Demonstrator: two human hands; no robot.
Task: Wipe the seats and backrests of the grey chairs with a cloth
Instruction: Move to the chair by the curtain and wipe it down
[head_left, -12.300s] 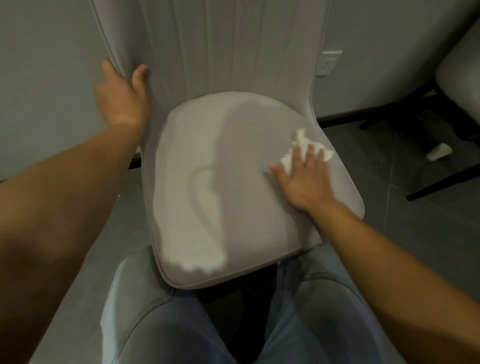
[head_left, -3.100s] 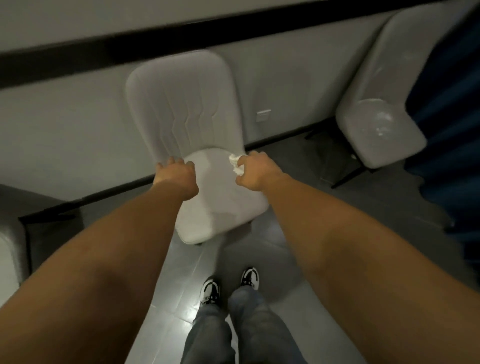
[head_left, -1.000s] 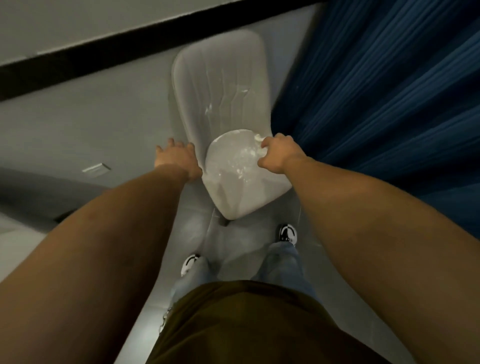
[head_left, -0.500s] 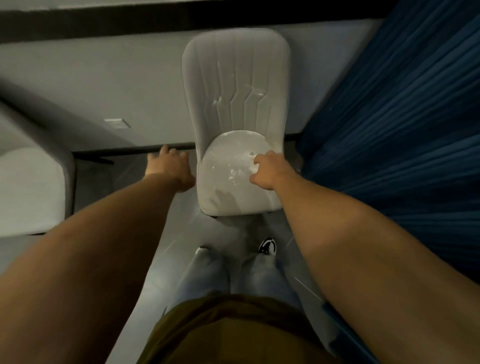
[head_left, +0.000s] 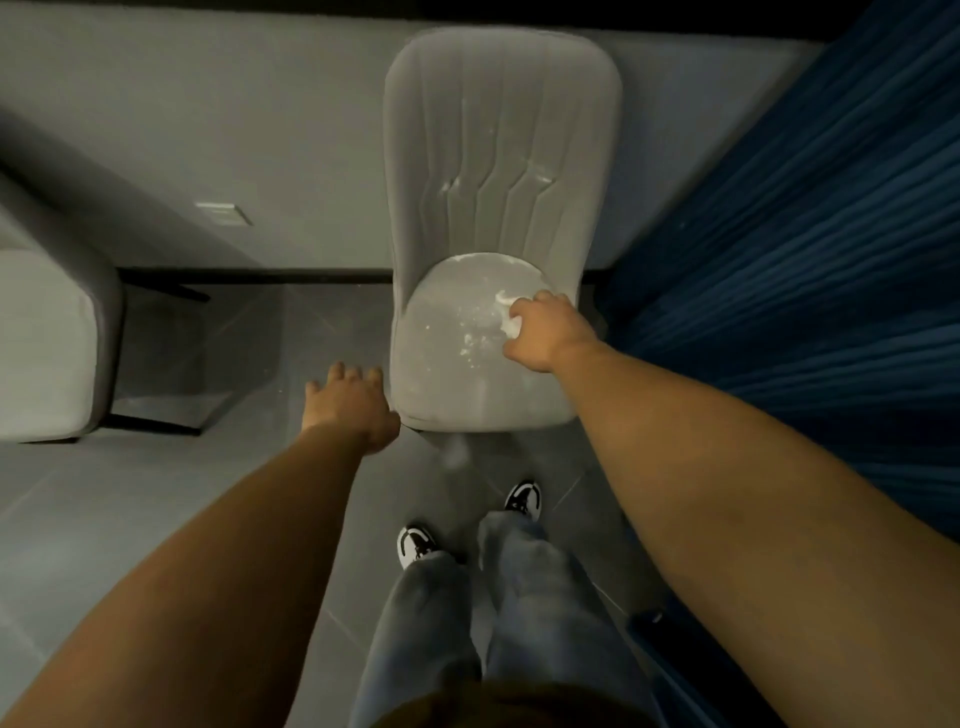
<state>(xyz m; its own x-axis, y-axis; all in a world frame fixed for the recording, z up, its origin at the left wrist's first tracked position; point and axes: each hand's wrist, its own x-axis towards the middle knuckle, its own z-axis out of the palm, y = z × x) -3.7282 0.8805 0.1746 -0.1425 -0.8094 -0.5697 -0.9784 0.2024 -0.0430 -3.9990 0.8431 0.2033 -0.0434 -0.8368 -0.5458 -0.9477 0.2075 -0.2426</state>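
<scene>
Cloth (head_left: 508, 313) bunched in right hand (head_left: 545, 332) grip on seat (head_left: 447, 364).

Legible text, labels, brands, numbers, signs: none. You have no readable marking on anything in your head view; the wall plate (head_left: 223, 213) is too small and blurred for you to read any print on it.

There are two grey chairs: one chair (head_left: 498, 218) stands in the middle and a second chair (head_left: 47, 343) is left of it. One white cloth (head_left: 508, 315) lies on the middle chair. Two hands and two shoes (head_left: 415, 543) are visible.
</scene>
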